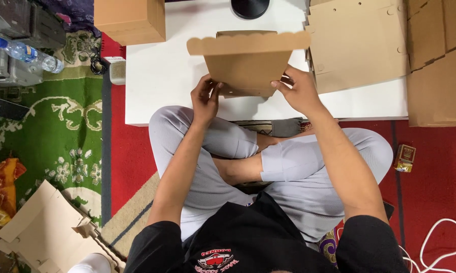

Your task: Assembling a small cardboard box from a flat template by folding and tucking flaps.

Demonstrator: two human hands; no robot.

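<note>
Left hand [205, 96] and right hand [297, 90] each pinch a lower corner of the half-folded cardboard box [245, 63], probably steadying it upright on the white tabletop [162, 76], flat cardboard sheets [357, 43] beside the box.

- The half-folded brown box [246, 63] is matt, unprinted cardboard with a scalloped flap edge.
- The flat brown sheets [358, 43] look like the same dull cardboard.
- The white table [162, 76] is smooth, probably laminate.
- The red and green patterned carpet [76, 131] is woven cloth.
- The clear bottle [29, 53] is glossy plastic.
</note>
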